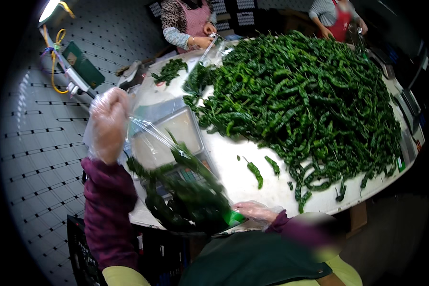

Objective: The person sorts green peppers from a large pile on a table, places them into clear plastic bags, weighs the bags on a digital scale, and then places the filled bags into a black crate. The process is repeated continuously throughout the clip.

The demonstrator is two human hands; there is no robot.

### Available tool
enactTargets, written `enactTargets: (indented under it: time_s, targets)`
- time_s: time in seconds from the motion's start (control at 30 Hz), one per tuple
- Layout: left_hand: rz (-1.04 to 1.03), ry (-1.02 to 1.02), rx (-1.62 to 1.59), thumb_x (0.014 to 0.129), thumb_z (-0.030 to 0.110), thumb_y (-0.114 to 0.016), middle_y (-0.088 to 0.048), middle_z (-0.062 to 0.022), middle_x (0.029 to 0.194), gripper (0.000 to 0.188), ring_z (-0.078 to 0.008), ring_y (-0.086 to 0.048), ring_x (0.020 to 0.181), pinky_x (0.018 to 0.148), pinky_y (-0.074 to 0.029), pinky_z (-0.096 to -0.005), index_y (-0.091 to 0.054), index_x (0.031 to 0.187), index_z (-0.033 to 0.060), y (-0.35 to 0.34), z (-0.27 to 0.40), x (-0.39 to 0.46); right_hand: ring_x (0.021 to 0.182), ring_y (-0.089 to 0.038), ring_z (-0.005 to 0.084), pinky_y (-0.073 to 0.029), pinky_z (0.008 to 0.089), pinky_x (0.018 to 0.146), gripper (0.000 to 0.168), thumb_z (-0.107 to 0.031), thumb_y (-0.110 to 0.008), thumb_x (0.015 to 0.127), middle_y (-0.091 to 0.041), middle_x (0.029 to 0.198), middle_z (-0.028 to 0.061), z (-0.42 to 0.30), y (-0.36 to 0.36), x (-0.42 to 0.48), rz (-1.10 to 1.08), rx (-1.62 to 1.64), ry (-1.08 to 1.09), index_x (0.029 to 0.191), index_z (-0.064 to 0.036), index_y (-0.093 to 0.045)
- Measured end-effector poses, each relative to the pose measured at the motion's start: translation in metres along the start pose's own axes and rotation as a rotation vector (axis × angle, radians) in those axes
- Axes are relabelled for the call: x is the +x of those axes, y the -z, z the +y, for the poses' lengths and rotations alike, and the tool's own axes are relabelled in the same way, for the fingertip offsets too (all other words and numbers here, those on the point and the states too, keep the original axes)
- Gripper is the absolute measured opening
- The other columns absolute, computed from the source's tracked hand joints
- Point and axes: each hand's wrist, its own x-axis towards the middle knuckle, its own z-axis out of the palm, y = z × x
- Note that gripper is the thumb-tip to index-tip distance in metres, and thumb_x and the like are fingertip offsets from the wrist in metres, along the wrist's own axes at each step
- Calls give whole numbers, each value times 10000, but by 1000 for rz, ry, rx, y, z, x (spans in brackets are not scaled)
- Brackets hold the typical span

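A clear plastic bag of long green peppers hangs tilted in front of me. Raised at the left, my left hand in a thin clear plastic glove is clenched on the bag's gathered top. My right hand, gloved too, grips the bag's lower corner, where a bright green patch shows. Through the film I see a digital weighing scale with a pale platform and keypad. The peppers in the bag are blurred.
A large heap of green peppers covers much of the white table, with a few loose near its front. Two people in aprons stand across; one handles another bag of peppers. More scales line the right edge. A cabled post rises at left.
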Motion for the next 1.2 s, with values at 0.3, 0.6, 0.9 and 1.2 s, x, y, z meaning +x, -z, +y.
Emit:
enactTargets:
  time_s: [0.3,0.6,0.9,1.2]
  targets:
    - [259,-612,646,712,-61,-592,-518,-102,806,154,-273,-540,695,610,-449,-378,-523,784,56,50,-19,-4,960,-607,157,-499,291,858,532,-398,-576,956,-623,1123,125,-12,4,13,97,48,-94,1282,19,-522]
    - [-369,-457,193,771,124,-617,-579,-19,779,122,-182,-610,810,817,-508,-396,-604,889,94,-121,25,-190,954,-614,167,-494,294,821,525,-399,-600,946,-626,1120,134,-27,-9,28,156,-65,-65,1256,21,-539]
    - [59,1140,-377,863,223,-682,-615,-69,930,279,-171,-593,891,778,-485,-333,-595,1051,36,-93,51,-290,1035,-600,250,-509,360,821,745,-540,-560,926,-578,1227,198,-96,10,58,594,52,283,1385,19,-384]
    - [219,1257,-1175,918,151,-615,-633,-64,840,148,-122,-574,715,734,-470,-288,-608,939,4,-101,27,-301,499,-506,112,-449,278,519,149,-133,-681,824,-638,727,69,-135,1,100,613,-328,332,849,-8,-603]
